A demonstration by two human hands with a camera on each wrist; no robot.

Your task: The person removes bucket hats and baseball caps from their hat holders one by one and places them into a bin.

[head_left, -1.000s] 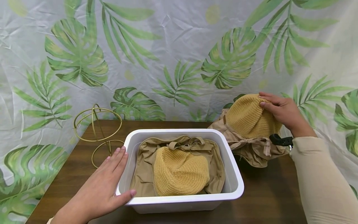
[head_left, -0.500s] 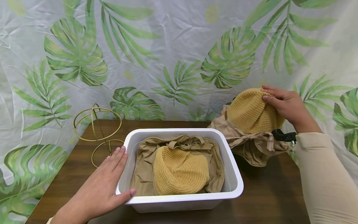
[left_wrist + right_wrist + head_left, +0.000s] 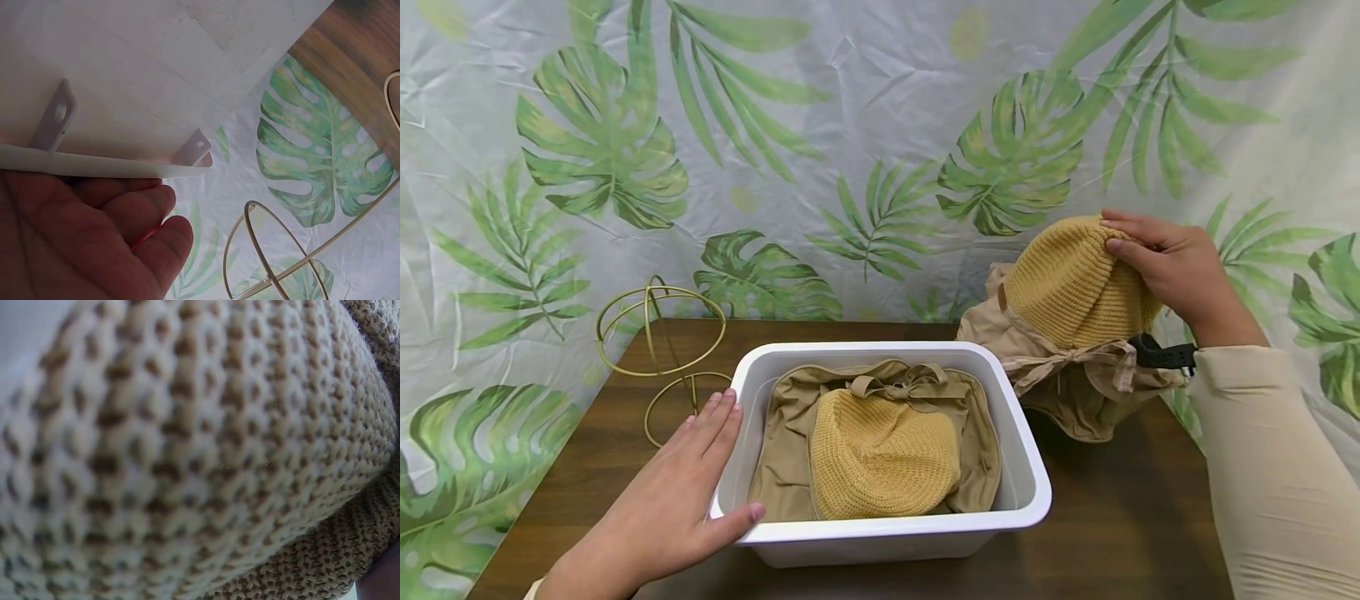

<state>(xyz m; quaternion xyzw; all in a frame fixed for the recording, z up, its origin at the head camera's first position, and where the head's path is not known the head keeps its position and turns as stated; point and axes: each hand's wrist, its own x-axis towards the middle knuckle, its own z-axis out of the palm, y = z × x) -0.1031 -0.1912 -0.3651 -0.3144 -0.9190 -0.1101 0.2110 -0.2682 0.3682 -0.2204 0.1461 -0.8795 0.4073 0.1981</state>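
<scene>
At the right, my right hand pinches the crown of a hat that has a yellow knitted top and a floppy beige brim with a bow. Held up by the crown, the hat has its brim hanging just behind the right side of a white plastic tub. Yellow knit fills the right wrist view. My left hand rests with extended fingers on the tub's left rim; the left wrist view shows the rim's underside above that hand. Inside the tub lies a similar hat, crown up, its brim folded against the walls.
A gold wire stand with round hoops stands on the brown wooden table, left of the tub. Behind the table hangs a white cloth printed with green leaves. A black strap sits at the right wrist.
My right hand has risen slightly, lifting the hat with it by the crown. My left hand and the tub have stayed nearly in place.
</scene>
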